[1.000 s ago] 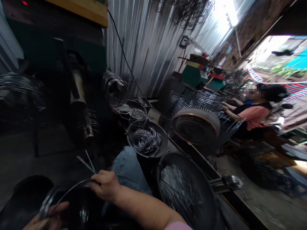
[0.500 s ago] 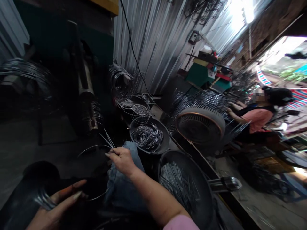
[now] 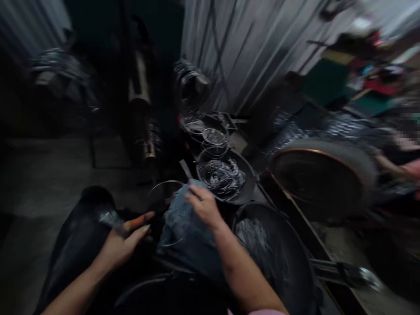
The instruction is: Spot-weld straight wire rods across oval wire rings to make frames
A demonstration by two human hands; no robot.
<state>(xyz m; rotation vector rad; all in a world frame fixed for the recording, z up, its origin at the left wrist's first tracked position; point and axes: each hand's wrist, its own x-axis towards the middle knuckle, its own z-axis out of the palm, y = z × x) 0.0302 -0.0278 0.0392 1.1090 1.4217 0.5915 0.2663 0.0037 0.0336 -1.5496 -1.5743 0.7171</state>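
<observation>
My right hand (image 3: 206,206) is closed on a few thin metal rods (image 3: 185,169), blurred, whose ends stick up past the fingers. A curved wire (image 3: 166,183) runs leftward from near these fingers; its far course is lost in the dark. Blue denim-like cloth (image 3: 179,212) lies beneath that hand. Lower left, my left hand (image 3: 122,246) has thumb and an orange-covered forefinger stretched forward, with a bunch of shiny metal wires (image 3: 110,218) held behind them. Its other fingers are mostly hidden.
A dark pan of coiled wire rings (image 3: 251,179) lies beyond my right hand. A larger pan of straight rods (image 3: 300,258) stands right of my forearm. A round fan (image 3: 323,183) is farther right; a machine (image 3: 144,100) stands ahead. A co-worker's arm (image 3: 392,166) shows at right.
The view has swung left, so the scene sits farther right and is more blurred. My right hand with the rods has drawn back over the blue cloth. My left hand shows more fully.
</observation>
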